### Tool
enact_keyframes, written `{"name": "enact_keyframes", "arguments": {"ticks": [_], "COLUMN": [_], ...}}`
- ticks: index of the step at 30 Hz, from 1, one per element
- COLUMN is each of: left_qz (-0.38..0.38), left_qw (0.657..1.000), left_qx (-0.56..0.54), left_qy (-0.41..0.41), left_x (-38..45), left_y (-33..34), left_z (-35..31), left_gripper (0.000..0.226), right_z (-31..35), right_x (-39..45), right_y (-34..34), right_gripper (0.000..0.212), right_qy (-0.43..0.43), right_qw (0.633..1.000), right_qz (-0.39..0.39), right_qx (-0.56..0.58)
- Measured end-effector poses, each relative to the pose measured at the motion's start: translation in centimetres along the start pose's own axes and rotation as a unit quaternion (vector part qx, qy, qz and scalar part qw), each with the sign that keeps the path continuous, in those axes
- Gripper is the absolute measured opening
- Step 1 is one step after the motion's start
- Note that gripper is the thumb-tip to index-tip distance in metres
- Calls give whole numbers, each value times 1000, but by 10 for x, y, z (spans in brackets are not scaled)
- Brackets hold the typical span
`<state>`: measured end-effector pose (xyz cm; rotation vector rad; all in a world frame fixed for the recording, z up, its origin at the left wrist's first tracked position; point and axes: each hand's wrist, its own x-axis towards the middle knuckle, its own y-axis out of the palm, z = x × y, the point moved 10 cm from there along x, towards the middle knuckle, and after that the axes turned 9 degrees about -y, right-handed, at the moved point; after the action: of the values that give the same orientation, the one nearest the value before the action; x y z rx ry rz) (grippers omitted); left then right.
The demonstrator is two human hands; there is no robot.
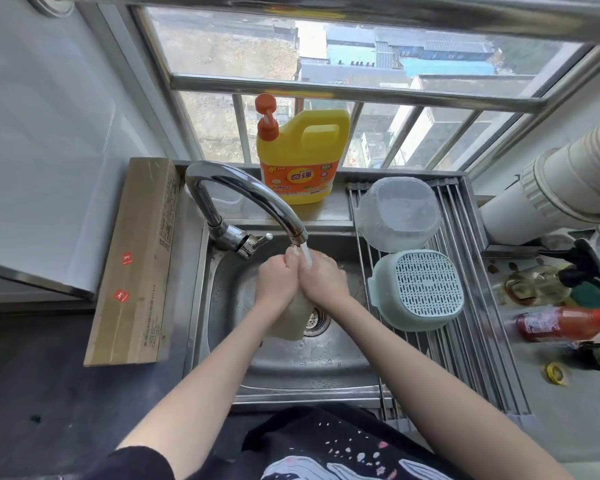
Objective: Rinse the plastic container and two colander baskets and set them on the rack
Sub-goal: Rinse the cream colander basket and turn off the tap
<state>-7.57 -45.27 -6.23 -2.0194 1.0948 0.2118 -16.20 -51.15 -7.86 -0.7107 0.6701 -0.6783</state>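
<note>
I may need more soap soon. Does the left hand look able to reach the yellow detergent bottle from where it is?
Probably yes. The left hand is under the faucet stream, and the detergent bottle stands on the ledge behind the sink. Only the faucet arch lies partly between.

My kitchen, daylight: barred window [326, 98] ahead, rooftops beyond; white wall [49, 150] at my left; dark desk [49, 393] below it; steel sill [395, 176] behind the sink [291, 368]; white ribbed duct [568, 174] at my right.
</note>
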Motion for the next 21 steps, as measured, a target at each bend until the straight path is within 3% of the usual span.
{"name": "enact_keyframes", "arguments": {"ticks": [4, 8, 12, 14, 16, 19, 21], "left_qz": [-16, -43, -9, 2, -5, -27, -12], "left_qw": [997, 995, 994, 994, 999, 1000, 999], "left_qx": [41, 54, 81, 72, 35, 9, 14], "left_qy": [61, 65, 76, 78, 35, 5, 28], "left_x": [-16, -10, -6, -6, 4, 23, 27], "left_y": [0, -9, -1, 7, 3, -15, -20], "left_z": [-14, -17, -17, -18, -11, -4, -7], "left_gripper": [44, 41, 47, 47, 45, 44, 44], "right_z": [-1, 9, -9, -6, 15, 50, 52], "right_x": [17, 17, 13, 9, -6, -37, -49], "right_y": [-4, -10, -9, -12, -21, -3, 2], "right_gripper": [30, 30, 32, 27, 27, 51, 55], "right_qy": [-8, 8, 68, 19, -75, -200, -192], "right_qw": [996, 996, 996, 991, 977, 965, 967], "right_qz": [59, 14, -21, -46, -143, -160, -142], "right_qx": [-60, -90, -54, -123, -138, 45, 94]}}
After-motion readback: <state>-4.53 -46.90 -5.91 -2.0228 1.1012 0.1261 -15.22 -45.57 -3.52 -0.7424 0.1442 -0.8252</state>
